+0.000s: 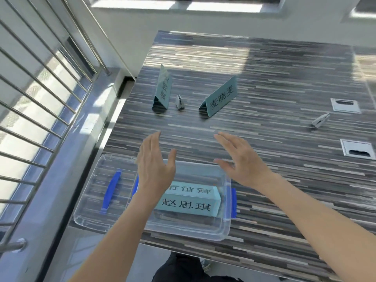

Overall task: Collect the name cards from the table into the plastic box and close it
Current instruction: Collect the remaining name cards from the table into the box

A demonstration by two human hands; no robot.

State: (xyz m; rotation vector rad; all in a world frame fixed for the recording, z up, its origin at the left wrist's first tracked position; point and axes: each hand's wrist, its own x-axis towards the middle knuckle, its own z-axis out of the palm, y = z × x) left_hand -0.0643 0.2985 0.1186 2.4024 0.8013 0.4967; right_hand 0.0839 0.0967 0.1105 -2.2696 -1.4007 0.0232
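Note:
A clear plastic box (223, 226) sits at the near edge of the striped table, with one teal name card (187, 202) lying inside it. Its clear lid (91, 200), with a blue handle, lies flat to the left of the box. Two more teal name cards stand farther out: one (162, 90) at the left, one (220, 97) near the middle. My left hand (154, 161) and my right hand (242, 157) hover above the far rim of the box, palms facing each other, fingers apart, holding nothing.
A small clear card stand (179, 102) sits between the two standing cards, and another (320, 120) lies to the right. Two metal cable ports (345, 105) (357, 149) are set into the table at the right. A metal railing (40, 98) runs along the left.

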